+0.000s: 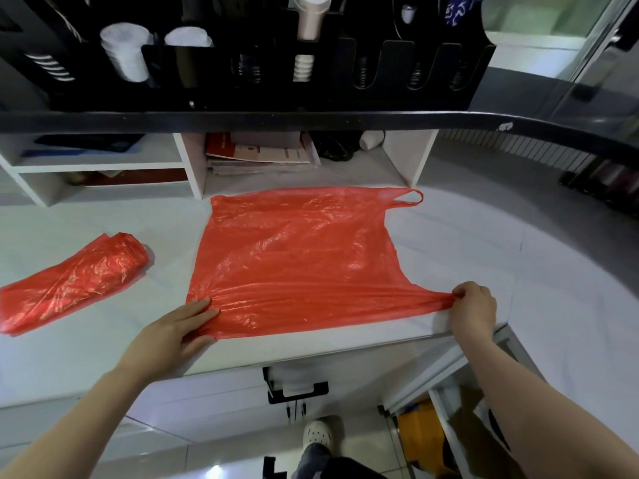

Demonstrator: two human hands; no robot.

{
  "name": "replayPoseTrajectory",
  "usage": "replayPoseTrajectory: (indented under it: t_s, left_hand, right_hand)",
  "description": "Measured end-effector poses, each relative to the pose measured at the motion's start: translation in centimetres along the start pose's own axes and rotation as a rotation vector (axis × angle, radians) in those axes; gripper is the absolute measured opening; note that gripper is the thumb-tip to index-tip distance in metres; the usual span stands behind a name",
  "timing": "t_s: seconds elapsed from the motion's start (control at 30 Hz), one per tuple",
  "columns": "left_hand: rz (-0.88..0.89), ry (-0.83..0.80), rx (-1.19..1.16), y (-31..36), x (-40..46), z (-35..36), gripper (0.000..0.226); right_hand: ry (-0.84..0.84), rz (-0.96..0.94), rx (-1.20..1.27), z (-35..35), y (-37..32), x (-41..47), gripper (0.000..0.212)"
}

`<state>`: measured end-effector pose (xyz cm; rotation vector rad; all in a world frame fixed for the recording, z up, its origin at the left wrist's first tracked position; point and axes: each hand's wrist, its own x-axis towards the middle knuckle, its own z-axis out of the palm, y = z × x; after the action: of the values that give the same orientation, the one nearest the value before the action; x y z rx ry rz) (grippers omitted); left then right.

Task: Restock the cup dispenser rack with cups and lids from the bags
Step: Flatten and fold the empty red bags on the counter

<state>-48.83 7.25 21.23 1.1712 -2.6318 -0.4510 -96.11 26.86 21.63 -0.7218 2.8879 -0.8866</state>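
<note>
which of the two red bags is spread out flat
The red bag in the middle, held by the left hand and right hand. The other red bag lies rolled up at left.

two red plastic bags on the white counter (449, 257): one flat bag (294, 257) spread out at its middle, one rolled bag (72, 281) to the left of that. two hands on the flat bag, left hand (173, 331) and right hand (473, 311). above the counter, the black rack (408, 95) shows three white stacks of cups or lids: first (124, 51), second (188, 38), third (309, 15).
</note>
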Motion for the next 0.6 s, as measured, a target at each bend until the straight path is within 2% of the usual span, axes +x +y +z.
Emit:
replayPoseTrajectory:
  t_s: [0.13, 0.2, 0.3, 0.43, 0.6]
  left_hand:
    - [0.011, -0.214, -0.05, -0.8, 0.4, -0.6, 0.068]
    - [-0.016, -0.185, -0.069, -0.8, 0.1, -0.8, 0.062]
    - [-0.069, -0.031, -0.089, -0.2, -0.5, -0.5, 0.059]
    - [-0.05, 0.039, -0.094, 0.2, -1.2, 0.2, 0.052]
    - [-0.098, -0.009, -0.136, 0.1, -1.2, 0.1, 0.057]
  right_hand:
    - [-0.055, -0.019, -0.022, -0.5, 0.0, -0.3, 0.043]
    - [-0.069, -0.037, -0.026, -0.5, -0.2, -0.9, 0.041]
    - [-0.094, -0.101, -0.067, -0.4, -0.6, -2.4, 0.048]
    - [-0.113, -0.402, -0.233, 0.3, -2.2, -4.2, 0.063]
    - [-0.264, -0.765, -0.338, 1.6, -4.5, -5.3, 0.063]
